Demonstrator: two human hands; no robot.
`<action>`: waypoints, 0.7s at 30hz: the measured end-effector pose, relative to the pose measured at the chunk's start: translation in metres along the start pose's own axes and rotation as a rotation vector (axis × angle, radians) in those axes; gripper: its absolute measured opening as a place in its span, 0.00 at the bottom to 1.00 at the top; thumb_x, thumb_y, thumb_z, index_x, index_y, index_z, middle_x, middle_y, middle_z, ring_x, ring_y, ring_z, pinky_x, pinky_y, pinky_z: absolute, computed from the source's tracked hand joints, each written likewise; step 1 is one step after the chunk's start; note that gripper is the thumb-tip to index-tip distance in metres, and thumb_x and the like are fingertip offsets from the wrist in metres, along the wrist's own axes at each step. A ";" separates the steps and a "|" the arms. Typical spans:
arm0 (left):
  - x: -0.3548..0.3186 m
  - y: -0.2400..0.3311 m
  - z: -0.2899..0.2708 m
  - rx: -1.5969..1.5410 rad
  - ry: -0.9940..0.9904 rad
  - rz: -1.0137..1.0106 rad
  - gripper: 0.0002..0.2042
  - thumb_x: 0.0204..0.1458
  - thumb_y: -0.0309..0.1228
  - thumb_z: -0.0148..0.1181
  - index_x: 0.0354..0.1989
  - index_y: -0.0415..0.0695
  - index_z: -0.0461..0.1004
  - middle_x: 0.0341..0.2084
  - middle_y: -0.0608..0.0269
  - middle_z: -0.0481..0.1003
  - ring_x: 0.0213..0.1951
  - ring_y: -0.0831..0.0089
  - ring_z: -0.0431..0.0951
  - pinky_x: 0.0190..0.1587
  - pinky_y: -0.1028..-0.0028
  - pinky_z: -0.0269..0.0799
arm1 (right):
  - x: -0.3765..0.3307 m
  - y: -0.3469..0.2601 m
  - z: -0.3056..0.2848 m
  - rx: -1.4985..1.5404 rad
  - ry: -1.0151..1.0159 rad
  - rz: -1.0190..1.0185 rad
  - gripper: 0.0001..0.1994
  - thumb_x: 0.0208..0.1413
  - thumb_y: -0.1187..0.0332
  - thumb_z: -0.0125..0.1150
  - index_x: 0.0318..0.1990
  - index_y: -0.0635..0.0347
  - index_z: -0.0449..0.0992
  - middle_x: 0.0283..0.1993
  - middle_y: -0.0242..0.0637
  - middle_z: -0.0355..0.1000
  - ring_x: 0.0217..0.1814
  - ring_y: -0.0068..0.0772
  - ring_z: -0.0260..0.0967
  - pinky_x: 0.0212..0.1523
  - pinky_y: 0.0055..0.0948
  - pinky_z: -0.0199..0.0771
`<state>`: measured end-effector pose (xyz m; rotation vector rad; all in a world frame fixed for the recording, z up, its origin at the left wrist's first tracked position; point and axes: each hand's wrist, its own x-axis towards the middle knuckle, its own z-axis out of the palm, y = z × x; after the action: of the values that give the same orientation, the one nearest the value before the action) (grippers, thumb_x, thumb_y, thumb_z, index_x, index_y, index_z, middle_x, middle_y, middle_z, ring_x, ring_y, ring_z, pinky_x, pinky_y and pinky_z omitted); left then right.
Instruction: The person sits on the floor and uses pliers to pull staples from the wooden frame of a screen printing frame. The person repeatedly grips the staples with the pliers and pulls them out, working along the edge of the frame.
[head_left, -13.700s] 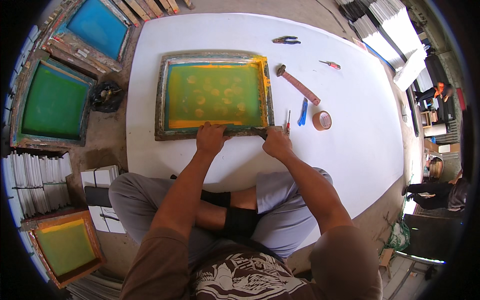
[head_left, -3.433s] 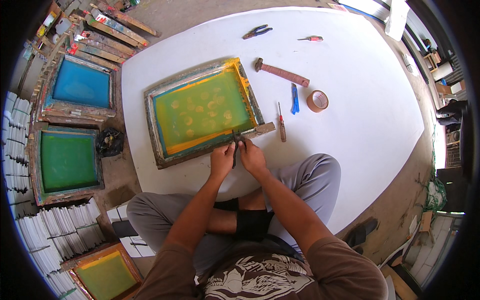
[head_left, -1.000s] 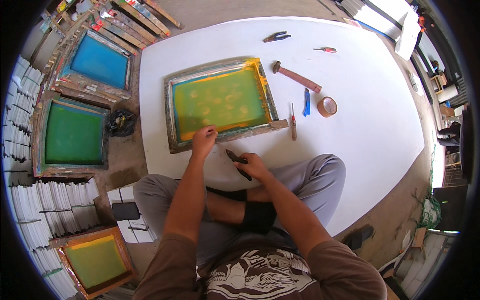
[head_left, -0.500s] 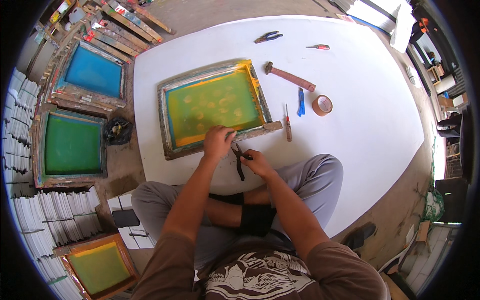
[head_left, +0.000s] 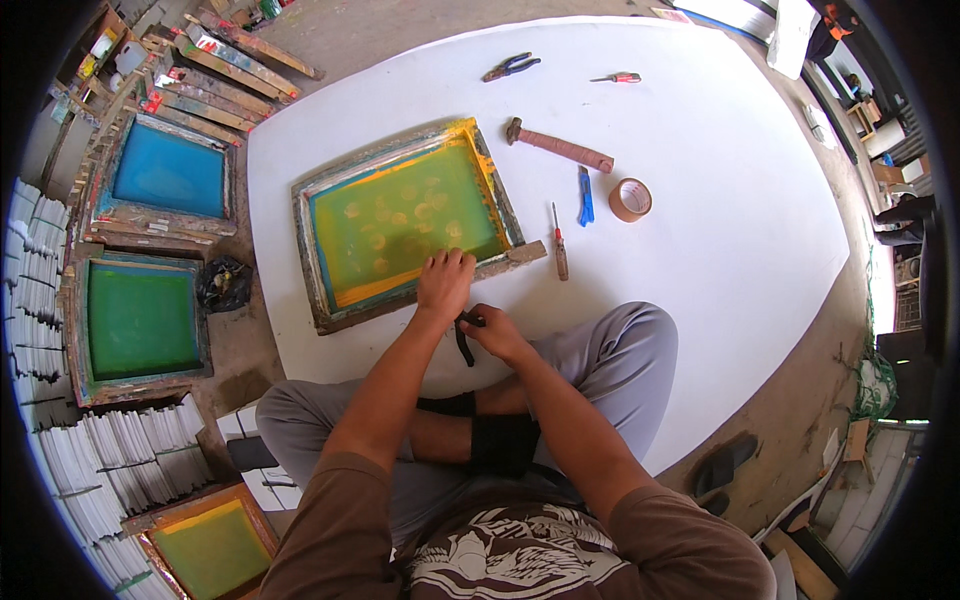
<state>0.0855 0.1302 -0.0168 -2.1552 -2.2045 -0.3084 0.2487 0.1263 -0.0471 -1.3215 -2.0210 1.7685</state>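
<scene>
A wooden screen-printing frame (head_left: 404, 289) with yellow-green mesh lies tilted on the white surface before me. My left hand (head_left: 447, 282) is closed over its near rail, fingers bent over the inner edge. Just below it, my right hand (head_left: 492, 331) grips black-handled pliers (head_left: 465, 349) by the handles. The jaws are hidden under my left hand, so whether they touch the rail cannot be seen. A wood piece (head_left: 526, 252) sticks out at the frame's near right corner.
Right of the frame lie a screwdriver (head_left: 560, 255), a blue utility knife (head_left: 585, 195), brown tape (head_left: 631, 200) and a hammer (head_left: 563, 147). Farther off are other pliers (head_left: 511, 67) and a small screwdriver (head_left: 617, 78). Blue (head_left: 170, 168) and green (head_left: 145, 318) screens stand at left.
The pliers have moved up against my left hand, and their jaws have gone out of sight. My left hand has shifted right along the near rail. The whole view has shifted slightly.
</scene>
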 end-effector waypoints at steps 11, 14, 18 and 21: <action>0.016 -0.013 0.013 -0.344 -0.148 -0.231 0.09 0.60 0.35 0.58 0.37 0.41 0.76 0.36 0.48 0.79 0.41 0.47 0.79 0.44 0.52 0.73 | 0.003 0.009 0.004 -0.005 0.036 -0.032 0.20 0.57 0.58 0.68 0.46 0.68 0.79 0.38 0.47 0.79 0.42 0.37 0.75 0.47 0.35 0.73; 0.017 -0.020 0.015 -0.467 -0.122 -0.247 0.12 0.61 0.37 0.58 0.37 0.39 0.77 0.34 0.45 0.79 0.39 0.45 0.79 0.43 0.52 0.73 | 0.003 0.010 0.003 -0.005 0.035 -0.042 0.19 0.57 0.58 0.68 0.45 0.68 0.80 0.37 0.46 0.79 0.40 0.35 0.74 0.45 0.34 0.74; 0.015 -0.028 0.022 -0.592 -0.158 -0.280 0.14 0.62 0.40 0.59 0.38 0.38 0.77 0.33 0.45 0.78 0.37 0.46 0.79 0.41 0.55 0.72 | 0.000 0.005 -0.003 0.025 0.017 -0.033 0.18 0.57 0.57 0.67 0.44 0.66 0.81 0.31 0.37 0.76 0.31 0.28 0.71 0.33 0.31 0.72; 0.013 -0.029 0.025 -0.698 -0.177 -0.329 0.16 0.61 0.41 0.60 0.38 0.38 0.77 0.32 0.47 0.79 0.36 0.48 0.80 0.40 0.57 0.73 | -0.002 0.002 -0.011 0.077 0.001 0.001 0.17 0.58 0.57 0.67 0.44 0.63 0.82 0.27 0.31 0.73 0.26 0.23 0.67 0.26 0.28 0.67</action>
<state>0.0585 0.1468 -0.0421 -2.1261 -2.8767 -1.0832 0.2581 0.1328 -0.0446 -1.3015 -1.9314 1.8258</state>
